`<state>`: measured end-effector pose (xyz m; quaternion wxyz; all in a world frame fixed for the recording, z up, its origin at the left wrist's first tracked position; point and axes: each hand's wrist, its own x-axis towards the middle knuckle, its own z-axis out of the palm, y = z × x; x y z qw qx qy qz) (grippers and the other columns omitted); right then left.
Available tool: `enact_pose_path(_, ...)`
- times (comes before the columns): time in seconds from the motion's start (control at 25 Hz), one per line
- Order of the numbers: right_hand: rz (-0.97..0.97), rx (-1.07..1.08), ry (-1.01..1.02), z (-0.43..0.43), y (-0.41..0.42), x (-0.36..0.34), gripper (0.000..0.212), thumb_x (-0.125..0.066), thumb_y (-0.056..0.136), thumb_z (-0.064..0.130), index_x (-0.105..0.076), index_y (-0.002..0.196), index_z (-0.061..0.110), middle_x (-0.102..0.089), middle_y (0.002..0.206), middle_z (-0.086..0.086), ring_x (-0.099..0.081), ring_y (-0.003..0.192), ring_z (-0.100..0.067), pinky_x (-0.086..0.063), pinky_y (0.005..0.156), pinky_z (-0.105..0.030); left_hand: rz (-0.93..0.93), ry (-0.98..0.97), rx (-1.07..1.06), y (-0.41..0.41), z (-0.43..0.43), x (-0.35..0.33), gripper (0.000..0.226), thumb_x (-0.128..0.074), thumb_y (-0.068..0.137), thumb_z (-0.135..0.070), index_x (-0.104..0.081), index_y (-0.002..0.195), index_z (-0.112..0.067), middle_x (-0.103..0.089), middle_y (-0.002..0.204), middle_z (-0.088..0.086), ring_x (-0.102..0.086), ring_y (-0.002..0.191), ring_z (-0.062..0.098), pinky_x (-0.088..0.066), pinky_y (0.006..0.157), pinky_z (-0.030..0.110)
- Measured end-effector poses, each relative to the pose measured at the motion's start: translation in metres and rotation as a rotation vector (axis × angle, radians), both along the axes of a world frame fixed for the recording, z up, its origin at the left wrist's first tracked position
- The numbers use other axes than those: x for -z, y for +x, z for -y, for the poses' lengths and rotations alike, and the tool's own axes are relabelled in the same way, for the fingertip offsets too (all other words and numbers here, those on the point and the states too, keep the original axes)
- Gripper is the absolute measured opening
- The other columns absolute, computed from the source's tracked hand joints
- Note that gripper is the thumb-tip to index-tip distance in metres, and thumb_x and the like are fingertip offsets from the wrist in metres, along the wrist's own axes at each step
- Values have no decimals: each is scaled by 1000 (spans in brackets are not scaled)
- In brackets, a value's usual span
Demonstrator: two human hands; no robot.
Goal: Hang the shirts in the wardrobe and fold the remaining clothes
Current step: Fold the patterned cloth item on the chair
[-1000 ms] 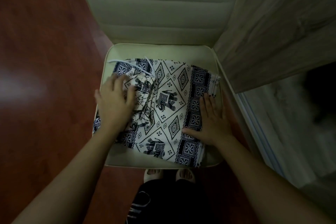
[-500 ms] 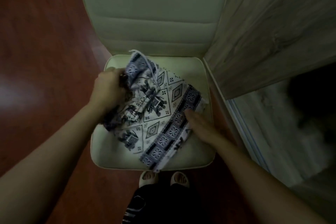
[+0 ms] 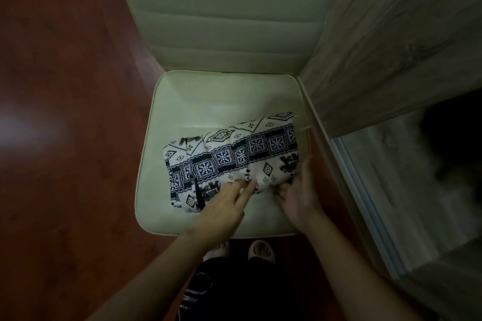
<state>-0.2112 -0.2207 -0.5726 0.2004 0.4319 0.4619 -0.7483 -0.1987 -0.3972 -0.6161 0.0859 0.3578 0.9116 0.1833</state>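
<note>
White-and-navy folded cloth (image 3: 234,154) on chair seat (image 3: 208,101), left hand (image 3: 224,206) flat-fingered atop, right hand (image 3: 300,198) in grip round its near edge.

Bare forearms (image 3: 161,276), sleeveless, dark legwear (image 3: 247,292) with white stripes, pale open-toed slippers (image 3: 261,250)

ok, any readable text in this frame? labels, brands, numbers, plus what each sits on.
No readable text.
folded cloth: printed squares, diamonds and animal figures only, no letters.
dark garment at the bottom edge: white marks, too blurred to read.
chair, floor: no markings visible.
</note>
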Motion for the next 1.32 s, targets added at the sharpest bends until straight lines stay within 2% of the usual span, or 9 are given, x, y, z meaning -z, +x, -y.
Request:
enact_pose_path(0.12,8,-172,255,-6,-2,5,72,-47,74,72,-49,128,24,-57,120,-1,-57,109,-18,-41,98,-33,27,196,-256,3,4,-16,53,-61,83,-21,-43,131,-9,-51,118,13,-46,106,23,-50,84,38)
enact_pose_path(0.24,-83,-210,686,-16,-8,7,44,-54,82,55,-53,111,22,-63,111,1,-62,99,-15,-48,85,-30,65,295,-1059,-17,18,-34,49,-51,86,-36,-48,125,-7,-46,120,16,-41,112,28,-35,94,40)
enact_pose_path(0.32,-108,-267,785,-18,-16,7,62,-44,80,64,-47,122,18,-61,115,-2,-61,101,-16,-49,83,-31,347,277,-1474,-25,20,-35,54,-44,90,-47,-44,124,-5,-43,123,19,-39,116,34,-34,93,44)
enact_pose_path(0.4,-45,-455,837,-12,-23,14,68,-30,86,67,-44,131,18,-58,125,-7,-57,112,-25,-45,92,-37,521,185,-1385,-22,13,-26,48,-34,95,-52,-46,106,-6,-51,108,17,-50,103,36,-37,79,42)
enact_pose_path(0.72,137,-510,1153,-26,1,26,46,-31,100,38,-45,131,8,-55,130,-17,-51,119,-35,-41,90,-38,246,-82,-1158,-38,64,-7,38,-29,97,-48,-38,87,-12,-57,89,22,-55,78,43,-36,60,42)
enact_pose_path(0.88,18,-438,1109,-16,14,45,60,-34,91,56,-44,126,8,-53,125,-14,-53,112,-32,-43,85,-36,173,268,-1195,-32,62,-5,31,-35,96,-40,-50,90,-14,-54,85,5,-52,83,29,-39,71,40)
enact_pose_path(1.0,14,-395,1051,-16,26,45,87,-42,74,76,-42,126,7,-47,124,-15,-48,114,-31,-44,94,-42,336,436,-1275,-18,75,-1,62,-45,82,-64,-52,115,-12,-58,107,8,-57,93,21,-47,80,38)
enact_pose_path(1.16,46,-482,962,-16,26,40,81,-70,73,53,-40,127,1,-34,133,-17,-42,119,-30,-35,90,-27,672,344,-1197,-11,78,-2,93,-68,55,-70,-45,129,-18,-62,115,-1,-61,97,17,-50,88,38)
enact_pose_path(1.32,-82,-489,846,-17,19,39,83,-78,72,35,-35,138,10,-42,139,-11,-43,127,-29,-37,102,-33,912,544,-1210,-33,77,-9,56,-86,57,-33,-63,104,-14,-72,101,8,-70,90,23,-54,87,41)
